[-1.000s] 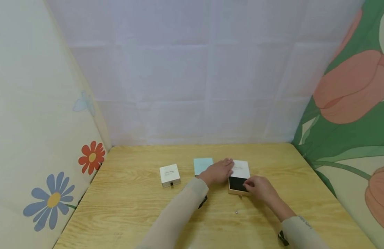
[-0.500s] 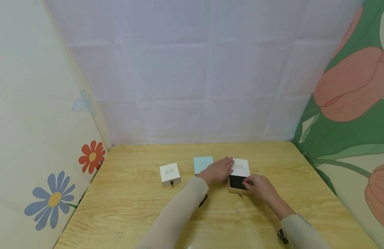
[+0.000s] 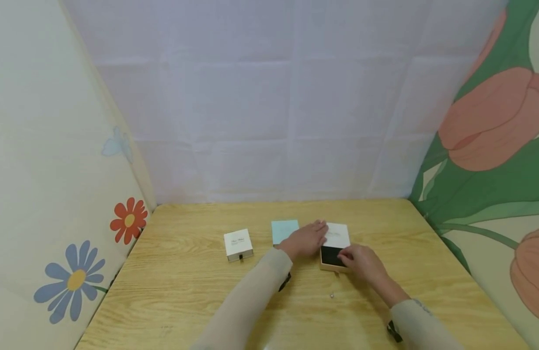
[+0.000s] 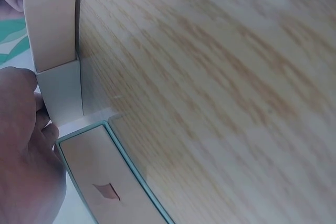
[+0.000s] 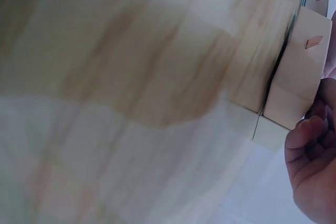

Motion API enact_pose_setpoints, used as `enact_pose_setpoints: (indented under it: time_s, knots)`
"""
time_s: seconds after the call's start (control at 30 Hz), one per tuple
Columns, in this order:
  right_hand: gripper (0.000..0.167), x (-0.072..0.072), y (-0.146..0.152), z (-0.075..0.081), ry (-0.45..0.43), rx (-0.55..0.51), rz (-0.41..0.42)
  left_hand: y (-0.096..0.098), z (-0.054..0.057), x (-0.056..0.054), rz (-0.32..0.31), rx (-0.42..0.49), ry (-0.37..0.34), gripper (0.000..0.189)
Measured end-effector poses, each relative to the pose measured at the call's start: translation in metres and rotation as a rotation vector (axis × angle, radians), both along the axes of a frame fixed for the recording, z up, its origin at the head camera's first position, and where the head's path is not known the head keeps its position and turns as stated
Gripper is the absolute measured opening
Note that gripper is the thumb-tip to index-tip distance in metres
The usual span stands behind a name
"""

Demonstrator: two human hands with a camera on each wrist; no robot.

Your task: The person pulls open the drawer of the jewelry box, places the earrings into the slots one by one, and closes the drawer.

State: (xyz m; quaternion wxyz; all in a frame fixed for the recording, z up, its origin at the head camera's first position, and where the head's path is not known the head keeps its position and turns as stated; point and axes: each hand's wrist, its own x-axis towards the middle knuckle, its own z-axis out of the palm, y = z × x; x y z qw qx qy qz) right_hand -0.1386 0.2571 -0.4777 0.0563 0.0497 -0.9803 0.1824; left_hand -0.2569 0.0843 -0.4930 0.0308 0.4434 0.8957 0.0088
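Note:
A white-topped drawer box [image 3: 338, 236] lies on the table with its peach drawer [image 4: 52, 27] pulled out toward me. Black lining [image 3: 330, 255] shows inside. My left hand [image 3: 305, 240] reaches over its left side and holds the outer sleeve [image 4: 62, 93]. Above the lining's right part, my right hand [image 3: 362, 261] has thumb and fingers curled with the tips together; whatever is between them is hidden. A tiny silvery object [image 3: 332, 295], too small to identify, lies in front of the drawer.
A light blue drawer box [image 3: 283, 231] stands left of the white one, partly behind my left hand. Farther left sits another white box [image 3: 238, 244] with a black pull tab. The wooden table [image 3: 177, 291] ends at a white cloth backdrop [image 3: 260, 160].
Both hands stay nearly in place. My right fingertips have shifted very slightly left over the black lining, and the view has tilted a little.

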Motion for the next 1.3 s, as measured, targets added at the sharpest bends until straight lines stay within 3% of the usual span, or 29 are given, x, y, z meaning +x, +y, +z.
enact_pose_setpoints:
  time_s: [0.77,1.3]
  knots:
    - [0.015,-0.0019,0.0039,0.0009,-0.068,0.112,-0.001,0.0003,-0.0022,-0.0009,0.003,-0.012,0.011,0.056]
    - [0.008,-0.0036,0.0044,0.0007,-0.075,0.064,-0.004,0.0009,0.0007,-0.0023,0.001,-0.023,0.0,0.056]
